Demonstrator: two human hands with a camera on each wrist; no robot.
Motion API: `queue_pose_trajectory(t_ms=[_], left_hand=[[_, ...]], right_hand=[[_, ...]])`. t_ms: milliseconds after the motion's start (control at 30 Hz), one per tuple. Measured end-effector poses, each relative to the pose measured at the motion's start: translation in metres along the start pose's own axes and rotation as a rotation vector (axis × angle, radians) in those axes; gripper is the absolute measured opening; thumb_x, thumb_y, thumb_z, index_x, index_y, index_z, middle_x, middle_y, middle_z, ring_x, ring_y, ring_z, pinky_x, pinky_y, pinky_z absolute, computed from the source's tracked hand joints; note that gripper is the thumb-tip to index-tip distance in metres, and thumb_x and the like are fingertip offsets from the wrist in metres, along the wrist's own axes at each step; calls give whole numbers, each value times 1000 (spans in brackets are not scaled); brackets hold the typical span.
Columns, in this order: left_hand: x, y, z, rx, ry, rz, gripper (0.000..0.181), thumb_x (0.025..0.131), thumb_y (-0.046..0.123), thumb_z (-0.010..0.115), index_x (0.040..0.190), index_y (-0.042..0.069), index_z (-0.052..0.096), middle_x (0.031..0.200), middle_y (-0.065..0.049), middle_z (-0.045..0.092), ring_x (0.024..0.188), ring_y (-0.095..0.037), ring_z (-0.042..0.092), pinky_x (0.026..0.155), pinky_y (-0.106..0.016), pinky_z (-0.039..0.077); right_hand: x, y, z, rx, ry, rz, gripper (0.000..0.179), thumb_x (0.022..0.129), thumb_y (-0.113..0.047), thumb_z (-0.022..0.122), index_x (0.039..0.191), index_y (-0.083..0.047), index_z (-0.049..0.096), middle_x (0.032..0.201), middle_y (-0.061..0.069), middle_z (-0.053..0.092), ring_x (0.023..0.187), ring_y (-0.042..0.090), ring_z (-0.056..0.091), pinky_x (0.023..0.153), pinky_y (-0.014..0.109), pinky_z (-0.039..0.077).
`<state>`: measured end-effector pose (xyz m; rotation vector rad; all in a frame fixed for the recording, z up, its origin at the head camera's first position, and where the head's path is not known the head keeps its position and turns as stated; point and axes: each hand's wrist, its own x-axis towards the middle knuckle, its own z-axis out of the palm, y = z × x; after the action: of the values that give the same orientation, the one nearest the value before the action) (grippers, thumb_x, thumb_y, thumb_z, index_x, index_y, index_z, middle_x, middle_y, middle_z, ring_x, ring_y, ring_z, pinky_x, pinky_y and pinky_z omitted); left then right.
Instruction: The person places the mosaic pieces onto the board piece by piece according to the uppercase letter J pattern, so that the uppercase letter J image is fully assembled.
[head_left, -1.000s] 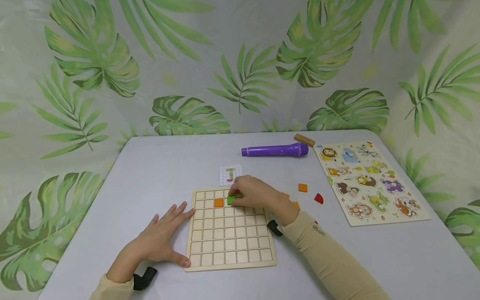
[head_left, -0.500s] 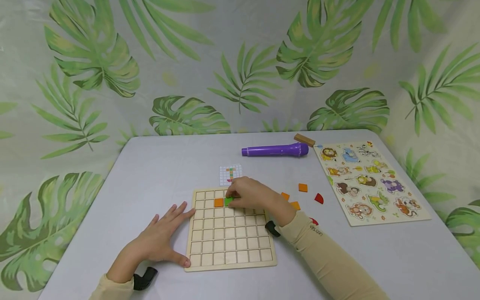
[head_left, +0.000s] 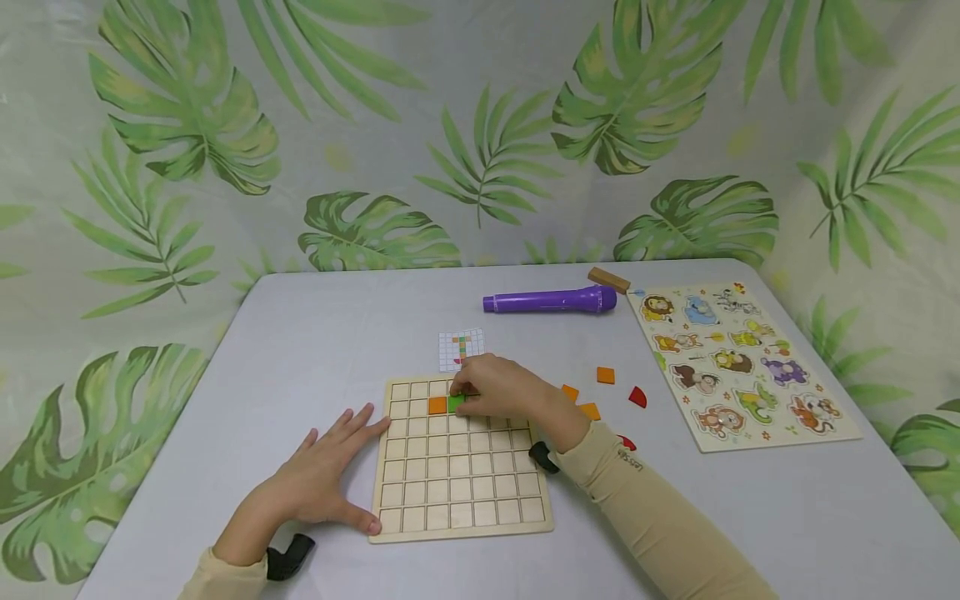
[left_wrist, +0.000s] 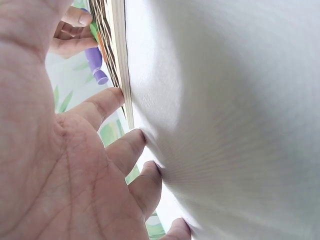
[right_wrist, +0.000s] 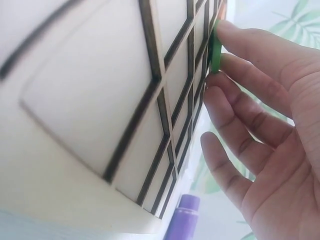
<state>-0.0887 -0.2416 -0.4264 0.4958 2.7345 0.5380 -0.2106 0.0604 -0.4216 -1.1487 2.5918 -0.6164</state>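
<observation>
Just below center of the head view, the right hand (head_left: 495,387) pinches a green tile (head_left: 455,404) at the upper part of the gridded board (head_left: 461,535), just right of an orange tile (head_left: 437,406). Right wrist view: thumb and index on the tile's edges, gap about one tile wide, remaining fingers loosely bent, holding nothing. Can't tell if the tile is fully down in its cell.

Lower left of center, the left hand (head_left: 318,479) is spread wide and grips nothing; thumb and index touch the board's left edge, other fingertips rest on the white tabletop (head_left: 337,325).

Handling, my guess: green tile is light, stiff, thin, probably painted wood; not fragile, maybe a bit slick on the face. Best hold is two opposite edges between thumb and index. Little edge would be left to grab once it sinks between the dividers, so a flat fingertip on top suits the final push. Board looks light and rigid, could slide on the cloth; bracing its rim makes sense.

Right of center: loose orange squares (head_left: 605,376) and red quarter-rounds (head_left: 637,397). Above the board, a pattern card (head_left: 446,350); higher, a purple microphone (head_left: 550,300).
</observation>
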Motion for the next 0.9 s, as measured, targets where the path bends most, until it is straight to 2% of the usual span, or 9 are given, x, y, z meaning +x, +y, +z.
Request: queue_pose_trajectory(t_ms=[267, 467, 700, 900], left_hand=[[0, 1, 0, -7, 0, -1, 140, 53, 74, 96, 169, 26, 36, 180, -14, 21, 165, -48, 20, 120, -86, 17], [0, 2, 0, -11, -3, -7, 140, 53, 72, 97, 169, 25, 36, 181, -14, 21, 165, -48, 19, 120, -86, 16], [0, 1, 1, -7, -2, -5, 140, 53, 73, 97, 169, 26, 35, 181, -13, 21, 165, -48, 19, 120, -86, 16], [0, 0, 1, -3, -3, -6, 140, 53, 73, 97, 169, 26, 35, 181, -14, 21, 165, -49, 19, 120, -86, 16]], right_hand=[[-2, 1, 0, -7, 6, 8, 22, 98, -25, 82, 115, -11, 82, 106, 1, 72, 93, 13, 64, 83, 25, 56], [-8, 8, -7, 3, 10, 61, 23, 97, -23, 81, 117, -10, 81, 108, 1, 72, 97, 12, 65, 89, 30, 59], [-23, 21, -21, 41, 10, 163, 26, 97, -22, 80, 121, -12, 80, 108, 0, 70, 96, 15, 61, 91, 36, 56], [-43, 37, -33, 30, 23, 209, 25, 97, -23, 79, 120, -13, 80, 109, -1, 71, 100, 16, 63, 96, 39, 57]])
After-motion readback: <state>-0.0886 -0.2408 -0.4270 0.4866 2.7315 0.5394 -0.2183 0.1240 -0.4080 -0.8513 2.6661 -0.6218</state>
